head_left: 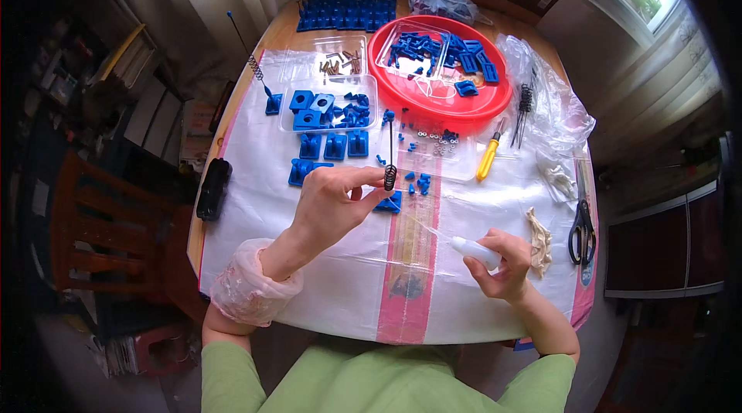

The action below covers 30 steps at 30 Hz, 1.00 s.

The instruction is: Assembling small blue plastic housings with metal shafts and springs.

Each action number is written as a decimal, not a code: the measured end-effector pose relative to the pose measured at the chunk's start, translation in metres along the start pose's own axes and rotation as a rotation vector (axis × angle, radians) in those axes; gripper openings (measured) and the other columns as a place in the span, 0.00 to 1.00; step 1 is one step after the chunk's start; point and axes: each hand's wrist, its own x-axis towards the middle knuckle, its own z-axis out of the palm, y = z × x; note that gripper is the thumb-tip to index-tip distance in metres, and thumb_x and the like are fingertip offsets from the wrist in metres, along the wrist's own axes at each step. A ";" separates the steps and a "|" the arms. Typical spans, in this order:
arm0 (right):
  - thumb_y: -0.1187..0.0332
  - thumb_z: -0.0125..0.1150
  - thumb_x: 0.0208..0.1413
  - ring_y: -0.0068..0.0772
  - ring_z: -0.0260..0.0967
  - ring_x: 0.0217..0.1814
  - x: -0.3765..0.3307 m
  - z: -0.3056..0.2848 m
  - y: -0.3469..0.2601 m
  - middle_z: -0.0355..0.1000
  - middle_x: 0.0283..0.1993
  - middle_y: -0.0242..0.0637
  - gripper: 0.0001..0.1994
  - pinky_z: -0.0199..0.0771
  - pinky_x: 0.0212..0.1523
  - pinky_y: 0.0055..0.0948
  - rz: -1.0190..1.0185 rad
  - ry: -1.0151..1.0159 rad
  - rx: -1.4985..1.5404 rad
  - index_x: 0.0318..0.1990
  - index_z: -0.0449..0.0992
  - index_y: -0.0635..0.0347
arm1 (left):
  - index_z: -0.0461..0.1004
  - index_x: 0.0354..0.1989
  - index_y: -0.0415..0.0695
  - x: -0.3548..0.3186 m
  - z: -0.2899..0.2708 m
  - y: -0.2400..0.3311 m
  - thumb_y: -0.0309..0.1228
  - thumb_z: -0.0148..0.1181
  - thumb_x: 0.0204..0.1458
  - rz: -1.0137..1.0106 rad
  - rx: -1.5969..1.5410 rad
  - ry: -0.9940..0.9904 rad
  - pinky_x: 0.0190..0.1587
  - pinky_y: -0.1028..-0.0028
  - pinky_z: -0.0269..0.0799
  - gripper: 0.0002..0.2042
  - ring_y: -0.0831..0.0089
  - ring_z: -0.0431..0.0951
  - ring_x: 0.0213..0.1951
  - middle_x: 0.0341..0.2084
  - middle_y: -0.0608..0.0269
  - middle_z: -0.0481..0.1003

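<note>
While it stands upright over the middle of the bench (pixel 255 181), a thin dark rod with a coiled spring (pixel 390 176) at its foot is pinched between the fingertips of the left hand (pixel 332 200), just above a blue plastic block (pixel 389 203). The right hand (pixel 506 262) is closed around a small white squeeze bottle (pixel 474 250), its fine nozzle aimed toward the spring. Beyond them lie more blue blocks, a clear tray (pixel 328 104), a yellow-handled screwdriver (pixel 488 159), a red basin (pixel 439 107) and, far right, black scissors (pixel 581 229)
</note>
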 end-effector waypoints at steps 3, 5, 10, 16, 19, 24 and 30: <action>0.74 0.72 0.42 0.26 0.65 0.15 -0.002 -0.001 0.002 0.70 0.18 0.35 0.10 0.58 0.14 0.24 0.013 -0.002 -0.008 0.32 0.76 0.61 | 0.85 0.38 0.45 0.000 0.000 0.000 0.21 0.70 0.47 0.000 -0.006 0.006 0.20 0.83 0.64 0.09 0.85 0.69 0.17 0.30 0.65 0.84; 0.74 0.72 0.42 0.25 0.64 0.14 -0.004 -0.001 0.005 0.70 0.18 0.35 0.10 0.58 0.13 0.23 0.010 0.006 -0.009 0.32 0.76 0.61 | 0.85 0.38 0.45 0.000 0.001 -0.002 0.21 0.70 0.47 0.013 0.007 0.006 0.20 0.83 0.64 0.09 0.85 0.69 0.17 0.30 0.65 0.84; 0.74 0.72 0.42 0.25 0.64 0.14 -0.004 -0.001 0.006 0.70 0.18 0.34 0.10 0.57 0.13 0.23 -0.004 0.027 -0.022 0.32 0.76 0.61 | 0.85 0.38 0.45 0.000 0.001 -0.003 0.22 0.71 0.47 0.012 0.018 -0.001 0.20 0.83 0.64 0.09 0.85 0.69 0.17 0.30 0.65 0.84; 0.74 0.72 0.42 0.24 0.63 0.14 -0.003 0.000 0.006 0.69 0.18 0.34 0.10 0.56 0.13 0.23 -0.008 0.033 0.003 0.32 0.76 0.61 | 0.85 0.38 0.45 0.000 0.001 -0.002 0.21 0.71 0.47 0.009 0.005 -0.002 0.20 0.83 0.64 0.10 0.85 0.69 0.18 0.30 0.65 0.84; 0.74 0.72 0.42 0.24 0.63 0.14 -0.003 0.000 0.005 0.69 0.18 0.34 0.10 0.57 0.14 0.23 0.001 0.016 0.004 0.32 0.76 0.61 | 0.85 0.38 0.45 0.000 0.001 -0.003 0.21 0.71 0.47 0.016 0.000 0.003 0.20 0.83 0.63 0.10 0.86 0.68 0.18 0.30 0.65 0.84; 0.75 0.72 0.43 0.25 0.64 0.14 0.000 0.001 0.004 0.70 0.19 0.34 0.09 0.57 0.14 0.23 0.027 0.017 0.026 0.32 0.77 0.61 | 0.85 0.39 0.45 0.000 0.000 0.000 0.20 0.70 0.47 0.017 -0.008 0.004 0.20 0.83 0.62 0.10 0.86 0.68 0.18 0.30 0.65 0.84; 0.74 0.72 0.44 0.25 0.64 0.15 -0.001 0.003 0.006 0.70 0.19 0.35 0.09 0.58 0.14 0.23 0.037 0.033 0.034 0.32 0.77 0.61 | 0.85 0.39 0.45 0.001 0.000 0.001 0.20 0.70 0.47 0.023 -0.013 0.008 0.20 0.83 0.62 0.10 0.87 0.68 0.18 0.29 0.65 0.84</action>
